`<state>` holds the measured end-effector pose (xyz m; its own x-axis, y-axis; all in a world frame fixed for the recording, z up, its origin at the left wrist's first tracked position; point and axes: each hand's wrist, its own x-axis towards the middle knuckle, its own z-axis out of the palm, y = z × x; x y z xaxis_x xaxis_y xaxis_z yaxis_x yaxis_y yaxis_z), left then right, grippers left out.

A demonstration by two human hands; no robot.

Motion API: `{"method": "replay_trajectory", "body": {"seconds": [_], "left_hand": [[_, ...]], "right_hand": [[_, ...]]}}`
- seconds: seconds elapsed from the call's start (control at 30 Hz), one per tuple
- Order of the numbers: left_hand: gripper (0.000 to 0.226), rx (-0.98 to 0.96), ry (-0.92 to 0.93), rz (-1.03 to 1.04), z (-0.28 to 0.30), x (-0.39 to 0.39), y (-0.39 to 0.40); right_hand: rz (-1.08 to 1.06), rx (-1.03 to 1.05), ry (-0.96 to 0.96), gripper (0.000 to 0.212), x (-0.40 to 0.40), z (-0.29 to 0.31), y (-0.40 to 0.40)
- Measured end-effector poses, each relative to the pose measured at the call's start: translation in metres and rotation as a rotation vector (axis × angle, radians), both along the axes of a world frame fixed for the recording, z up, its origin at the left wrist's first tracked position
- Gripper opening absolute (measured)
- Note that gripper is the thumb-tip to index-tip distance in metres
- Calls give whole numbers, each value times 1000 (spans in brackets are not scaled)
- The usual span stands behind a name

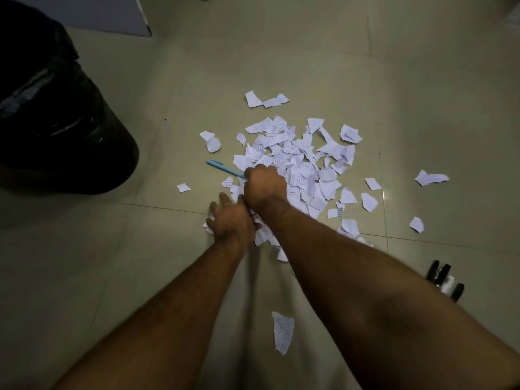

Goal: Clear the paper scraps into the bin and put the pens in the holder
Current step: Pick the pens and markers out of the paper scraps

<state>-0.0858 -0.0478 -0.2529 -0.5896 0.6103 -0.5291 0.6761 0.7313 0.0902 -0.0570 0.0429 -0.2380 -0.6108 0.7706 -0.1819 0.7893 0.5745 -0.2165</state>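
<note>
A heap of torn white paper scraps [304, 167] lies on the tiled floor, with loose pieces scattered around it. A light blue pen [223, 169] lies at the heap's left edge. Its near end runs into the thumb side of my right hand [264, 187], whose curled fingers grip it over the scraps. My left hand [230, 220] rests flat on the scraps at the heap's near left corner, fingers straight. A bin lined with a black bag [64, 119] stands at the left. Black pens in a holder [444, 280] sit at the lower right.
One long scrap [282, 332] lies apart between my forearms. Stray scraps [430, 177] lie far right and at the back [266, 100]. A grey board edge [140, 21] shows at the top left. Pale floor tiles surround the heap.
</note>
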Motion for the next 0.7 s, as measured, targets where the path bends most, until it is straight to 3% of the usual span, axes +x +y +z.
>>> {"method": "replay_trajectory", "body": {"seconds": [0.13, 0.27, 0.53, 0.6, 0.7], "left_hand": [[91, -14, -17, 17, 0, -1, 2], [87, -8, -36, 44, 2, -1, 3], [91, -71, -4, 83, 9, 5, 5], [84, -30, 141, 3, 16, 21, 5], [56, 137, 278, -76, 30, 53, 7]], "right_hand": [[26, 91, -93, 45, -9, -5, 2], [-9, 115, -61, 40, -13, -8, 2], [-242, -236, 384, 14, 18, 19, -14], [-405, -281, 566, 13, 45, 20, -21], [-760, -333, 826, 14, 92, 19, -25]]}}
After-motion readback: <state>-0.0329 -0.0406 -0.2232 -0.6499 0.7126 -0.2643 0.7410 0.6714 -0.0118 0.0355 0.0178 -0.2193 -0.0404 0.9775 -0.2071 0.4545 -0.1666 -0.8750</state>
